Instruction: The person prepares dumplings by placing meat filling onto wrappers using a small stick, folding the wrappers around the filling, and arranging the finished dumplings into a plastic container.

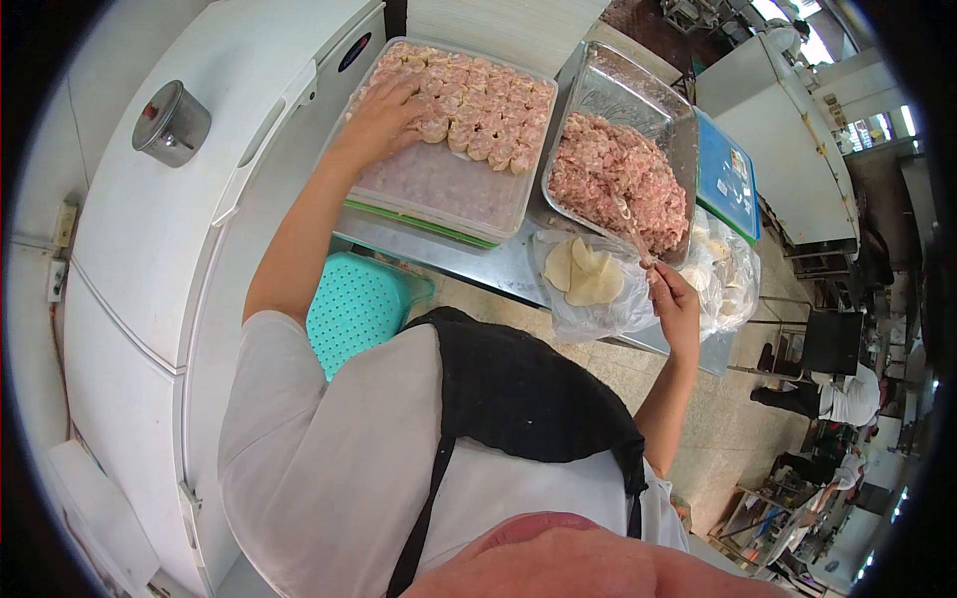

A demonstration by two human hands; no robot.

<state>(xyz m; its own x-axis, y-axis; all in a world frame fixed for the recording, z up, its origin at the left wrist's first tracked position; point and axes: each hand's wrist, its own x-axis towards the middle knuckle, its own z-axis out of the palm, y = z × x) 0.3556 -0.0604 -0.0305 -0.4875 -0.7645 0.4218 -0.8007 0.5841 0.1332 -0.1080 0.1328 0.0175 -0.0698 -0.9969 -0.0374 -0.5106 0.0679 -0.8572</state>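
My left hand (383,120) reaches over the near left part of a plastic tray (439,194), its fingers apart and touching the tops of open-topped meat dumplings (478,105). Rows of these dumplings fill the far part of the tray. In my closed right hand (676,304) is the handle of a thin spreader (636,234), smeared with meat. Its far end lies over pinkish minced meat (613,169) heaped in a deep metal pan (623,80). Pale round dough wrappers (583,272) lie on a plastic bag (608,317), close to my right hand.
A turquoise perforated stool (354,309) stands below the metal table (469,261). Right of the pan are a blue lid (726,174) and a filled clear bag (736,279). A white fridge (150,259) carries a metal pot (174,125). Another person (847,399) is farther right.
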